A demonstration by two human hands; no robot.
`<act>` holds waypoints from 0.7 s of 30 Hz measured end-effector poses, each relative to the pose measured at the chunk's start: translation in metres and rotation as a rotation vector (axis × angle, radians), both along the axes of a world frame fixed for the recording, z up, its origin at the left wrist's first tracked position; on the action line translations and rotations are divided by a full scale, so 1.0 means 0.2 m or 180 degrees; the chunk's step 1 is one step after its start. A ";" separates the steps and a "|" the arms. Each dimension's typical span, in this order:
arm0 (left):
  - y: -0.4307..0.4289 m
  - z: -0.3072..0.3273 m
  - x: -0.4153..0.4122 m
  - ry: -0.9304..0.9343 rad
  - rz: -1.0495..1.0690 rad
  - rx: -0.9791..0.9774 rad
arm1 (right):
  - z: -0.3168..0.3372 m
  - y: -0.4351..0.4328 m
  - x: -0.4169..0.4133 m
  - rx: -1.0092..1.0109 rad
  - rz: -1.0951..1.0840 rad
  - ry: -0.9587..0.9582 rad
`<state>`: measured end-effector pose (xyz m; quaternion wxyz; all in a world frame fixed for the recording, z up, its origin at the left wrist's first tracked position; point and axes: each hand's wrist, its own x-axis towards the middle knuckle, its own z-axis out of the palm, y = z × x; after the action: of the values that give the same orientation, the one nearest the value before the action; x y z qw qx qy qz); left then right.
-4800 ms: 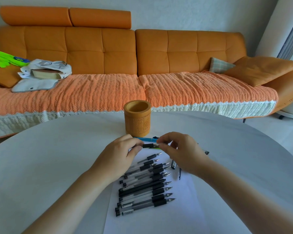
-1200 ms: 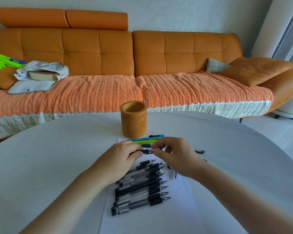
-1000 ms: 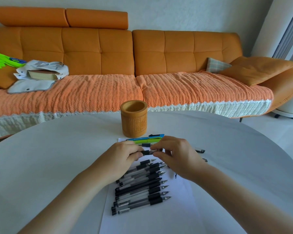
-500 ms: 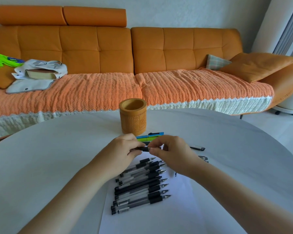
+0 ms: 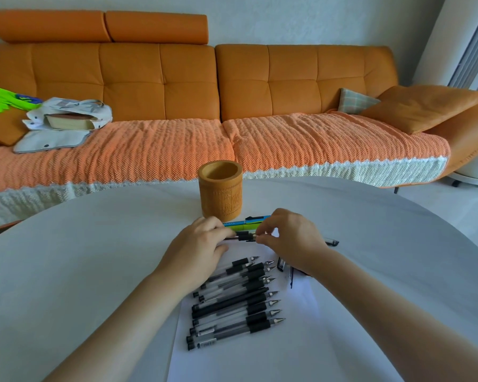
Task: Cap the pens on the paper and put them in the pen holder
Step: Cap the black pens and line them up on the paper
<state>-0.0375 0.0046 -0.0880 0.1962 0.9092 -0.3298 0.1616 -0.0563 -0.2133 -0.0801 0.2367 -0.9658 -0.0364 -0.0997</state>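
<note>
My left hand (image 5: 196,248) grips the barrel of a black gel pen (image 5: 243,236) held level above the paper. My right hand (image 5: 290,238) pinches a cap at that pen's tip end; most of the cap is hidden by the fingers. Several uncapped black pens (image 5: 232,301) lie side by side on the white paper (image 5: 260,359), tips pointing right. Loose black caps (image 5: 281,263) lie on the paper under my right wrist. The brown cylindrical pen holder (image 5: 220,193) stands upright just beyond my hands, and I see no pens inside.
A blue and a green pen (image 5: 246,223) lie at the paper's far edge, behind my hands. Another dark cap (image 5: 332,241) lies on the round white table (image 5: 66,271) to the right. An orange sofa (image 5: 204,106) with a bag runs behind the table.
Both hands have stayed together over the paper's far end, working the cap on the held pen. The view has shifted slightly; the pens on the paper have not moved.
</note>
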 end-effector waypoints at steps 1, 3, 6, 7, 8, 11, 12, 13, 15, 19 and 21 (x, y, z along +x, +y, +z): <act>0.00 -0.01 0.00 0.0051 -0.0007 -0.0010 | 0.00 0.00 0.01 -0.0114 0.0016 0.0008; 0.01 -0.02 0.01 0.0243 -0.0043 0.0021 | -0.01 0.00 0.02 -0.0286 0.0042 0.0026; 0.01 -0.04 0.01 0.0330 -0.0078 0.0188 | -0.01 0.00 0.02 -0.0477 0.0069 -0.0010; 0.02 -0.04 0.02 0.0315 -0.0079 0.0218 | -0.01 0.00 0.02 -0.0547 0.0082 -0.0048; 0.02 -0.05 0.02 0.0273 -0.0078 0.0235 | -0.01 -0.01 0.03 -0.0619 0.0097 -0.0092; 0.02 -0.05 0.02 0.0084 -0.0089 0.0260 | -0.02 -0.01 0.03 -0.0709 0.0152 -0.0126; 0.01 -0.05 0.02 0.0090 -0.0088 0.0270 | -0.02 -0.01 0.03 -0.0728 0.0186 -0.0113; 0.01 -0.05 0.02 0.0140 -0.0082 0.0285 | -0.02 -0.01 0.02 -0.0765 0.0225 -0.0104; 0.01 -0.06 0.02 0.0196 -0.0078 0.0349 | -0.02 -0.02 0.02 -0.0803 0.0279 -0.0123; 0.01 -0.04 0.00 -0.0024 -0.0089 0.0382 | 0.03 -0.11 0.01 -0.0639 0.0184 -0.0238; 0.00 -0.01 -0.01 -0.0168 -0.0110 0.0299 | 0.06 -0.19 -0.01 -0.0524 0.0049 -0.0255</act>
<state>-0.0393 0.0050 -0.0909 0.1472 0.9070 -0.3578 0.1664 -0.0577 -0.2515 -0.0686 0.1555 -0.9769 -0.0613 -0.1331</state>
